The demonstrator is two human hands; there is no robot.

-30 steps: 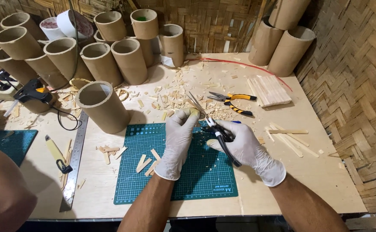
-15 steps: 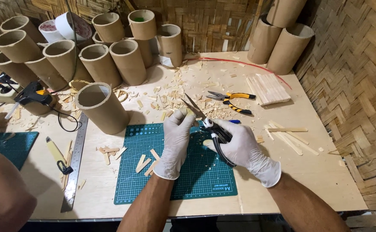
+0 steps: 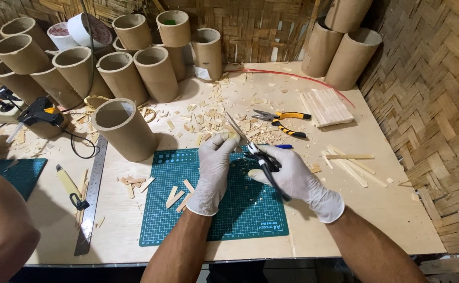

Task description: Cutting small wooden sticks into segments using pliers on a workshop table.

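Both my hands wear white gloves over a green cutting mat (image 3: 250,209). My left hand (image 3: 215,170) pinches a small pale wood piece (image 3: 231,137) at its fingertips. My right hand (image 3: 292,178) grips black-handled scissors (image 3: 253,152), their blades open and pointing up-left at the wood piece. A few cut wood strips (image 3: 179,195) lie on the mat to the left of my left hand.
Several cardboard tubes (image 3: 124,128) stand at the back and left. Yellow-handled pliers (image 3: 284,119), a stack of flat sticks (image 3: 326,107), loose sticks (image 3: 350,162), wood chips, a metal ruler (image 3: 90,194), a utility knife (image 3: 69,187) and a glue gun (image 3: 38,112) lie around. Woven wall on the right.
Both hands stayed over the mat and shifted slightly; the scissors remain at the wood piece.
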